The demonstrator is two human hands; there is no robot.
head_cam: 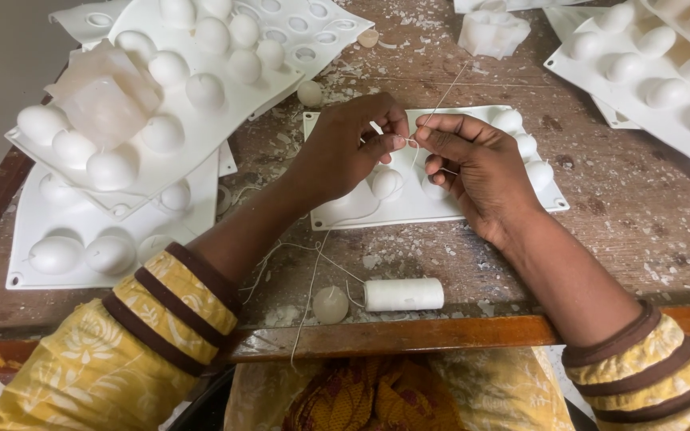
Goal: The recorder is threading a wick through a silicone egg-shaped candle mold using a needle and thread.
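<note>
My left hand [349, 148] and my right hand [477, 172] meet over a white silicone mould tray [553, 199] with round domes. Both pinch a thin white thread [441, 102] between thumb and fingertips; the thread runs up and away to the right and also trails down toward the table's front edge. A small white stub shows at my left fingertips. A white spool of thread [403, 294] lies near the front edge, with a small round wax ball [330, 305] beside it.
Stacked white dome moulds [161, 96] fill the left of the worn wooden table [624, 207], topped by a translucent block [105, 96]. More moulds [656, 72] sit at the right, a white lump [493, 32] at the back. Wax flakes are scattered about.
</note>
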